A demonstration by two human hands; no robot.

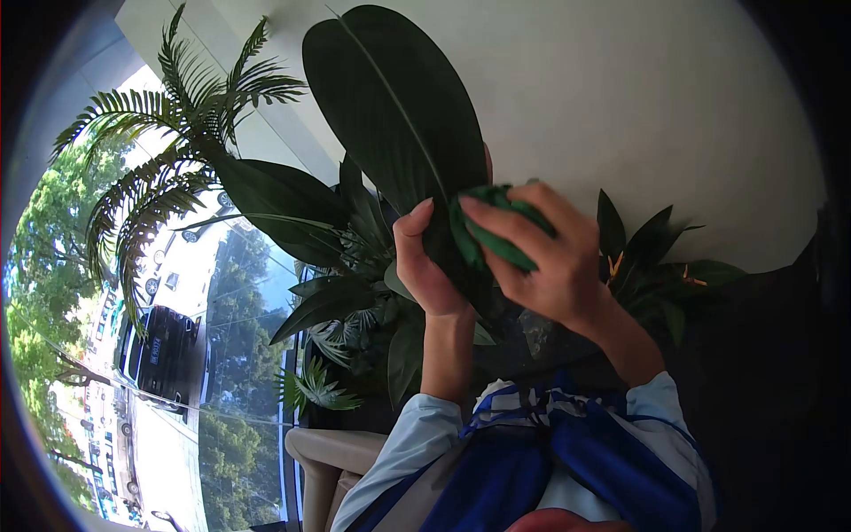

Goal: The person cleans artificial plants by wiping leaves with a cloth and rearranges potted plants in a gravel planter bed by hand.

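Note:
A broad dark green leaf (390, 97) with a pale midrib stands up in front of me. My left hand (430, 270) grips its lower part, thumb on the front face and the other fingers mostly hidden behind. Bunched in my right hand (554, 253) is a green cloth (483, 226), which touches the lower right part of the same leaf. The fingers of that hand are curled round the cloth.
More plants surround the leaf: a palm frond (177, 133) at upper left and a plant with orange flowers (651, 275) at right. A beige chair (332, 450) stands below left. Behind are a pale wall (638, 97) and a window showing a black car (158, 350).

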